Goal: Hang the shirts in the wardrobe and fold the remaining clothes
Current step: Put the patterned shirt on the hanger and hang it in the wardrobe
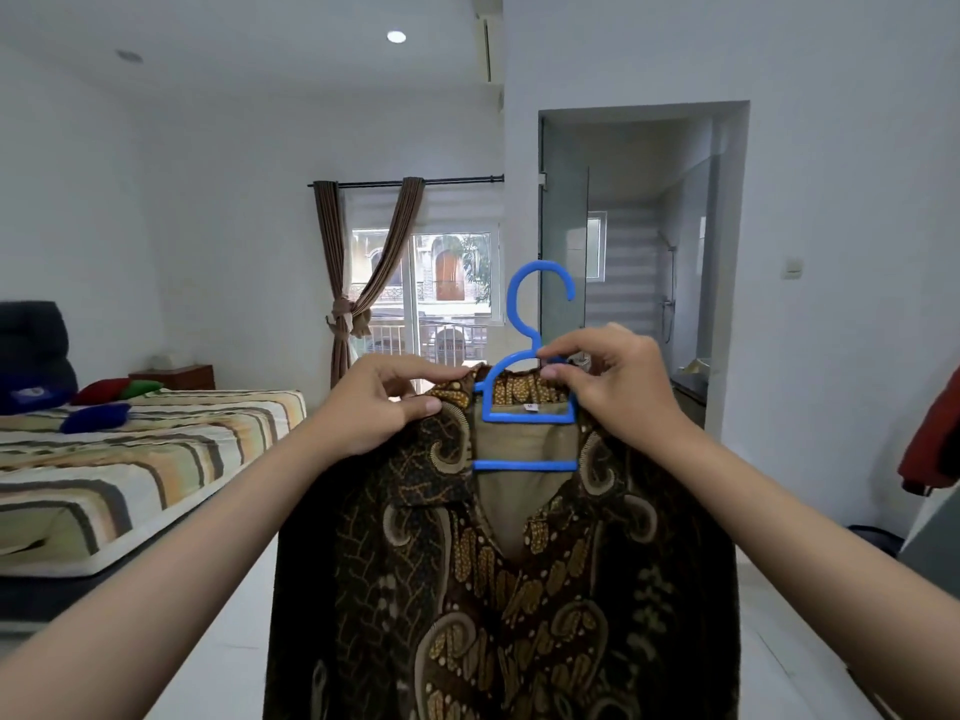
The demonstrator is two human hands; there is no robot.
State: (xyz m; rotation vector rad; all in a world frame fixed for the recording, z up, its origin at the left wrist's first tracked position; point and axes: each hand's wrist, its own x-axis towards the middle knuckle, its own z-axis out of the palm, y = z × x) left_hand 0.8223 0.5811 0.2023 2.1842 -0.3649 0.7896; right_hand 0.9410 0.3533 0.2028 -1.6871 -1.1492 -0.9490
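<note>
Both bare forearms reach forward from the lower corners and meet at chest height in the middle of the view. Between and below the hands hangs a dark brown batik shirt (498,589) with gold and tan paisley patterning, its front open at the neck so the plain tan lining shows. The shirt sits on a bright blue plastic hanger (530,407), whose hook rises upright above the hands and whose two crossbars show inside the open collar.

The left hand (374,407) is closed on the shirt's left shoulder beside the collar, thumb on top and fingers curled over the cloth. The right hand (613,387) pinches the collar together with the hanger's neck just under the hook, thumb and forefinger meeting there and the other fingers bent behind.

Left of the left hand and farther back stands a bed with a striped cream, yellow and grey cover (130,459), with red, green and blue cushions (111,402) on it. Behind the hands are brown tied-back curtains (345,304) at a bright window. Beyond the right hand a frosted glass door (563,252) stands open into a bathroom, and a red garment (932,439) hangs at the far right edge.
</note>
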